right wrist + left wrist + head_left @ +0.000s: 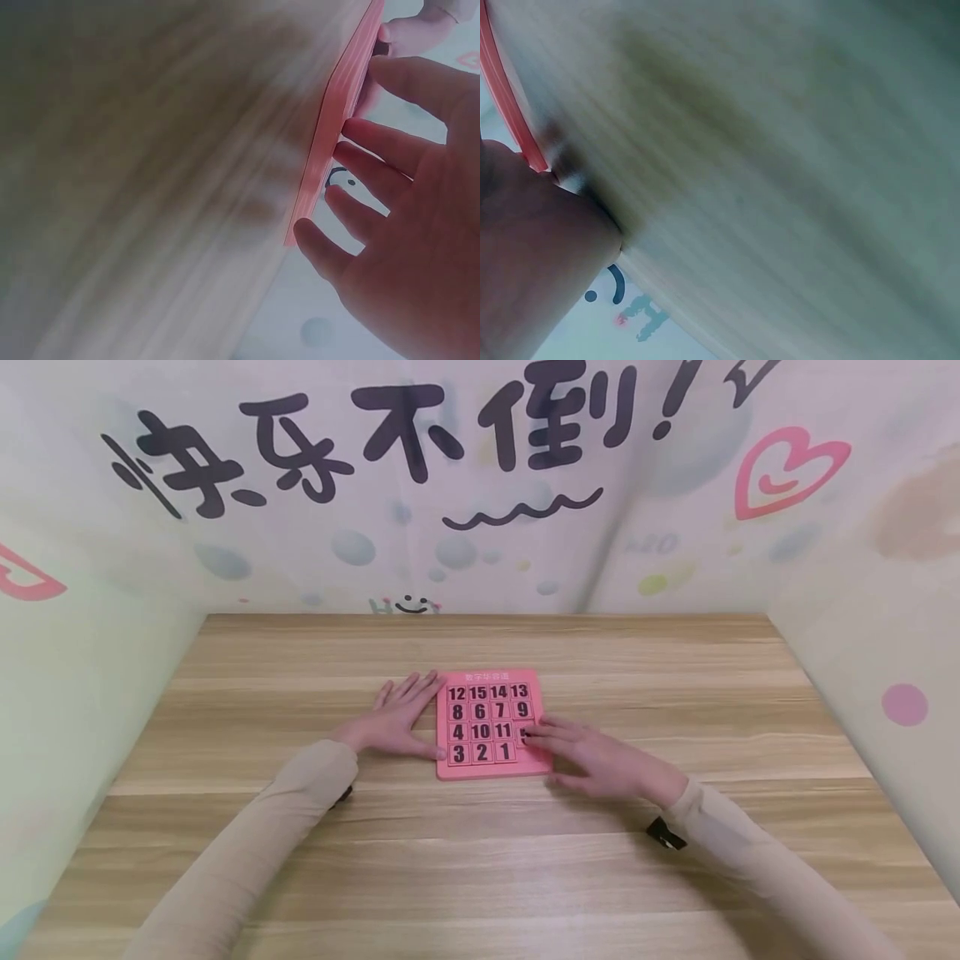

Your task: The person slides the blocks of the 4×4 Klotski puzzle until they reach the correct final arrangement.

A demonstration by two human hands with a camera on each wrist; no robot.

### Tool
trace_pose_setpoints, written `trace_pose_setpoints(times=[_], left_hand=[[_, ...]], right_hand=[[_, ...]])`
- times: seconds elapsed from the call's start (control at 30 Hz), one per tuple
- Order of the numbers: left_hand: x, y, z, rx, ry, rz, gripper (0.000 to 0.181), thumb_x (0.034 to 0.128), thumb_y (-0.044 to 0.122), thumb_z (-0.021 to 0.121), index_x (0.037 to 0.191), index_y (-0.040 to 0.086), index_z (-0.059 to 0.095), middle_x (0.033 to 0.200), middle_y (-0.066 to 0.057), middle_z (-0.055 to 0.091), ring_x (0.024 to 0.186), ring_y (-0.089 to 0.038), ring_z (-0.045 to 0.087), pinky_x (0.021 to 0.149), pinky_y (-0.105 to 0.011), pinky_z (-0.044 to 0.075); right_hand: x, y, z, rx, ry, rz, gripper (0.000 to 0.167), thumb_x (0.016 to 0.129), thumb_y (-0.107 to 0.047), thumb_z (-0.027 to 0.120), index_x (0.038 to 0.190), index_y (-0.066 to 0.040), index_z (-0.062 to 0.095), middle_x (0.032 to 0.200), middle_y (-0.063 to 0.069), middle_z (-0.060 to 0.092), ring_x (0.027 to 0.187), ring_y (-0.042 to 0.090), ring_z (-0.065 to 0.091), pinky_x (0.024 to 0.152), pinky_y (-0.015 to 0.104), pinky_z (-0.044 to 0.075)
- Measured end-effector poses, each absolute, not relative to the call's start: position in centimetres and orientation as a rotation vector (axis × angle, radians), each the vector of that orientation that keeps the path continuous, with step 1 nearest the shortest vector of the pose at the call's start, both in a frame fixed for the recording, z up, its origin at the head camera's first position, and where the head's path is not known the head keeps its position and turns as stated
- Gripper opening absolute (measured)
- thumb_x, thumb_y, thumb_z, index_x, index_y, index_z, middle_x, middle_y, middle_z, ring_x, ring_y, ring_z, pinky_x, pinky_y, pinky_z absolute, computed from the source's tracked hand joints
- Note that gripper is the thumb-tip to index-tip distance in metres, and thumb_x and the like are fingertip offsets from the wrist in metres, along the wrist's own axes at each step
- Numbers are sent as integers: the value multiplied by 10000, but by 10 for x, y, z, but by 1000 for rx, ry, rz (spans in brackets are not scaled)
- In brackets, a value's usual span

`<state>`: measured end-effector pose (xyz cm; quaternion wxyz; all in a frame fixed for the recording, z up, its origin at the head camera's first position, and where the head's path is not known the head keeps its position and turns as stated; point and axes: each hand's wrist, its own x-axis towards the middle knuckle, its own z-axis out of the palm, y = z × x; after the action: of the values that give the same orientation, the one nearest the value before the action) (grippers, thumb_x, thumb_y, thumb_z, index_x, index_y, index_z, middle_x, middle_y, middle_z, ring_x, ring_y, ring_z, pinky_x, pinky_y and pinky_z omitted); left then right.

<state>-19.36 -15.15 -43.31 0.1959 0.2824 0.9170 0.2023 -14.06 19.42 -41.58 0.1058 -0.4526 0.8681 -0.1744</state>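
Observation:
A pink number slide puzzle [491,771] lies flat on the table, with several black-numbered tiles in rows. The bottom row reads 3, 2, 1, with a tile-free slot at its right end. My left hand [397,718] is spread along the puzzle's left side, thumb near the lower corner and fingers by the upper one. From the right, my right hand [600,760] reaches over the frame, its fingertips on a third-row tile [522,737] whose number they partly cover. In the right wrist view, the fingers extend toward the pink puzzle edge [322,150].
The wood-grain table [480,860] runs back to a white printed wall cloth [300,560] with black characters. Similar cloth closes off both sides. A black strap piece [666,833] hangs under the right sleeve [735,835].

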Motion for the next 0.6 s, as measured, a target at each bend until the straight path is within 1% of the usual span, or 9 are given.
trace_pose_setpoints(times=[0.3, 0.5, 0.6], left_hand=[[-194, -152, -432, 780, 2575, 571, 1191, 750, 625, 715, 1561, 119, 4, 1609, -92, -67, 1450, -311, -98, 1103, -539, -154], [-194, -152, -432, 784, 2573, 553, 1183, 760, 631, 700, 1560, 114, -2, 1607, -98, -74, 1448, -320, -100, 1104, -545, -146], [-193, -151, -431, 784, 2572, 546, 1184, 759, 631, 703, 1560, 113, 0, 1607, -100, -71, 1448, -321, -99, 1104, -547, -144]], right_hand=[[-130, 197, -415, -1395, 2529, -511, 605, 922, -253, 641, 1432, -3, 432, 1491, 168, 383, 1386, 403, 271, 1090, 572, 253], [-133, 199, -411, -1431, 2528, -529, 565, 917, -244, 651, 1393, 7, 479, 1462, 180, 420, 1375, 412, 290, 1090, 578, 249], [-138, 198, -409, -1436, 2537, -565, 547, 917, -211, 654, 1379, 29, 487, 1446, 179, 442, 1370, 414, 297, 1099, 566, 242]])
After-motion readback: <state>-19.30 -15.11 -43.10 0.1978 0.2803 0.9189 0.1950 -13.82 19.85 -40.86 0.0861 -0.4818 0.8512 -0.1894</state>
